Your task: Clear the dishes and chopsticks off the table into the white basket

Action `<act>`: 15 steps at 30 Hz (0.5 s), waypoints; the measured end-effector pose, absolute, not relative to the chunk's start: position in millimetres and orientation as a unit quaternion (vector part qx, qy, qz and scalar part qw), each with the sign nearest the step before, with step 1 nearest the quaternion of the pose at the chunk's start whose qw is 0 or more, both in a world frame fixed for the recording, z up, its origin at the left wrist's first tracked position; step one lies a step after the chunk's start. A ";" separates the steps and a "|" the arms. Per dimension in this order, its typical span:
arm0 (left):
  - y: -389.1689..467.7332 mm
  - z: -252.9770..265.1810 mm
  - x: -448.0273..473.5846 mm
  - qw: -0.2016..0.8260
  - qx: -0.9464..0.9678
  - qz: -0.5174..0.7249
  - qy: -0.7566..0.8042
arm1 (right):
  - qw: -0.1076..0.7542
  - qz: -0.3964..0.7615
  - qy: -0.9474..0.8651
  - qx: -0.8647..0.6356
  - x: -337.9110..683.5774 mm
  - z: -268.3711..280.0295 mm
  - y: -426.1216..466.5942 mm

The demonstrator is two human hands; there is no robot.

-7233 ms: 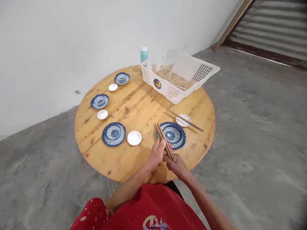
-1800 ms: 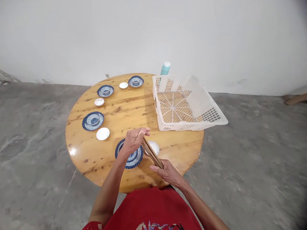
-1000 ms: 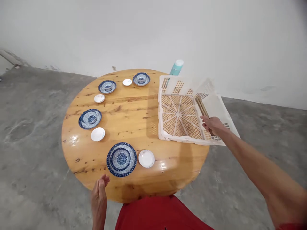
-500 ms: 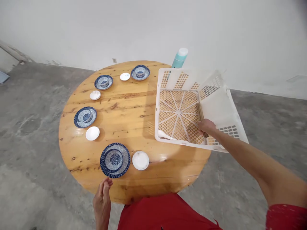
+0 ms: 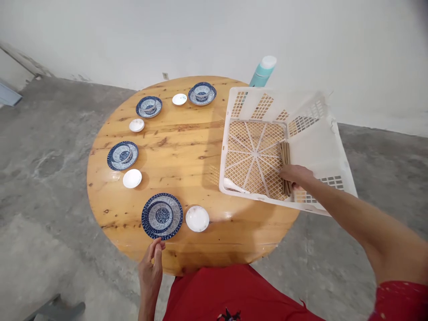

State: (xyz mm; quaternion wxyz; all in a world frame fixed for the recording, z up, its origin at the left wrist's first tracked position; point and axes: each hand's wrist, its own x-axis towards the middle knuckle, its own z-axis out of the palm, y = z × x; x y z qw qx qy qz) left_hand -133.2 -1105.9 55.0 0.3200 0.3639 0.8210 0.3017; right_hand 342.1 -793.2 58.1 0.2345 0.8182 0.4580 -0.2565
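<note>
Inside the white plastic basket (image 5: 309,149), my right hand (image 5: 297,174) is closed around a bundle of wooden chopsticks (image 5: 285,151) lying along the right side of its floor. A white spoon (image 5: 235,185) rests in the basket's near left corner. My left hand (image 5: 152,267) is at the table's near edge, fingers apart and holding nothing. Its fingertips are close to the rim of the nearest blue-patterned plate (image 5: 178,225), which bears a matching bowl (image 5: 161,216). I cannot tell whether they touch it. Right of that plate sits a small white dish (image 5: 197,218).
Round the left and far side of the wooden table (image 5: 180,165) stand more plates with bowls (image 5: 122,155), (image 5: 149,106), (image 5: 202,93) and small white dishes (image 5: 132,178), (image 5: 137,125), (image 5: 179,99). A light-blue bottle (image 5: 262,73) with a white cap stands behind the basket.
My right hand stays on the chopsticks, whose bundle now shows spread more widely. The left hand has shifted slightly up and right in view, along with the whole scene's small shift.
</note>
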 end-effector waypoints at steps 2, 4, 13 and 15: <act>-1106.3 54.5 -133.1 0.320 0.382 0.296 0.815 | 0.240 -0.262 0.446 0.821 343.0 61.0 -792.8; -1105.5 54.5 -133.3 0.324 0.393 0.291 0.810 | 0.239 -0.272 0.441 0.822 345.1 63.1 -793.5; -1099.3 47.0 -133.6 0.321 0.413 0.286 0.803 | 0.218 -0.268 0.471 0.812 351.8 62.9 -804.1; -1097.9 46.6 -133.1 0.324 0.415 0.284 0.801 | 0.209 -0.262 0.480 0.811 352.4 63.3 -805.6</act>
